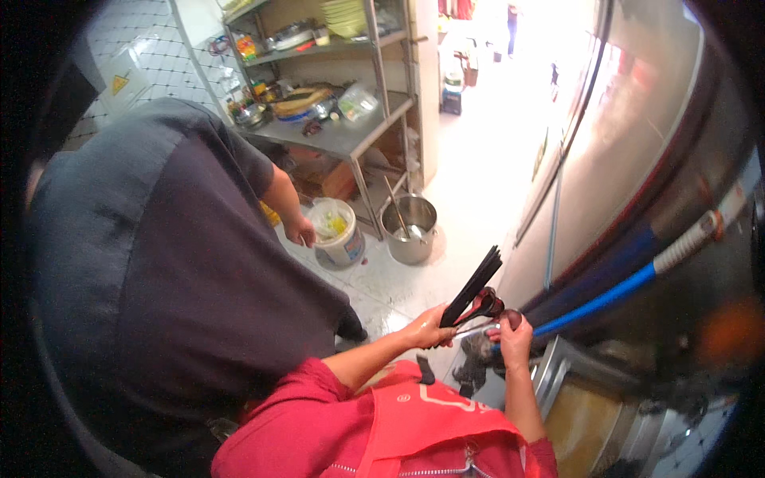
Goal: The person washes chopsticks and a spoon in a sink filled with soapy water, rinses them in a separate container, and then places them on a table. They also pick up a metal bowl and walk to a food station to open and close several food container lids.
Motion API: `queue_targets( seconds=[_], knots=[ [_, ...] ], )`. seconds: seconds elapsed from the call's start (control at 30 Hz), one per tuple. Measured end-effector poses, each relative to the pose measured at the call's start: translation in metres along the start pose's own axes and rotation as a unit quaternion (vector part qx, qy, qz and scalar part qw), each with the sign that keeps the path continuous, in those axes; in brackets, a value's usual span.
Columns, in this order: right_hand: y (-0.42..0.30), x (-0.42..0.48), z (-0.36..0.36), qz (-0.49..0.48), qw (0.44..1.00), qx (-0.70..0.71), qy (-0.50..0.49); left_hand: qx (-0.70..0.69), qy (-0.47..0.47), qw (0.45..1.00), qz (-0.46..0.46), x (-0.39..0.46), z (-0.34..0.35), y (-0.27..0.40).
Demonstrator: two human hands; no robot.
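My left hand (431, 328) is closed around a bundle of black chopsticks (475, 284), which point up and away from me. Beside the bundle are dark spoons (487, 303) with a reddish inside; whether the left hand alone holds them is unclear. Just to the right, my right hand (514, 334) grips a dark, rounded thing (511, 319), too small to name. A thin, shiny metal utensil (475, 331) spans the gap between both hands. Below them is the red apron (433, 412) that I wear.
A person in dark clothes (179, 269) bends close at my left, one hand over a white bucket (337, 239). A steel pot (409, 233) with a long handle in it stands by a metal shelf (334, 137). At the right are a blue hose (597, 299) and a metal-edged basin (553, 364).
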State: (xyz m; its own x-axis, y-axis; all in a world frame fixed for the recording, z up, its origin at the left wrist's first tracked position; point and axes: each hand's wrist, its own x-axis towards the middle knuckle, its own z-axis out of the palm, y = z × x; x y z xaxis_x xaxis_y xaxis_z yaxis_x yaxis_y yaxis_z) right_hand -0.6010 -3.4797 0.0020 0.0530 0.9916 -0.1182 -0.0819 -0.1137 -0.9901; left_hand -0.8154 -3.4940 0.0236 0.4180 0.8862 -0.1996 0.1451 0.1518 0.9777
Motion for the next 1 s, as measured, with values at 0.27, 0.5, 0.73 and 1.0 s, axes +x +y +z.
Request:
queue_targets(
  seconds=[0.27, 0.5, 0.73, 1.0],
  knots=[
    [0.014, 0.107, 0.061, 0.027, 0.995, 0.086, -0.051, -0.068, 0.084, 0.994, 0.001, 0.053, -0.057, -0.005],
    [0.016, 0.170, 0.127, 0.118, 0.955, 0.204, -0.180, -0.164, 0.118, 0.975, 0.089, 0.105, -0.123, -0.009],
    [0.008, 0.228, 0.146, 0.230, 0.851, 0.250, -0.401, -0.238, 0.020, 0.970, 0.054, 0.141, -0.157, 0.018],
    [0.002, 0.305, 0.160, 0.230, 0.813, 0.356, -0.400, -0.276, -0.038, 0.952, -0.125, 0.230, -0.186, 0.038]
  ],
)
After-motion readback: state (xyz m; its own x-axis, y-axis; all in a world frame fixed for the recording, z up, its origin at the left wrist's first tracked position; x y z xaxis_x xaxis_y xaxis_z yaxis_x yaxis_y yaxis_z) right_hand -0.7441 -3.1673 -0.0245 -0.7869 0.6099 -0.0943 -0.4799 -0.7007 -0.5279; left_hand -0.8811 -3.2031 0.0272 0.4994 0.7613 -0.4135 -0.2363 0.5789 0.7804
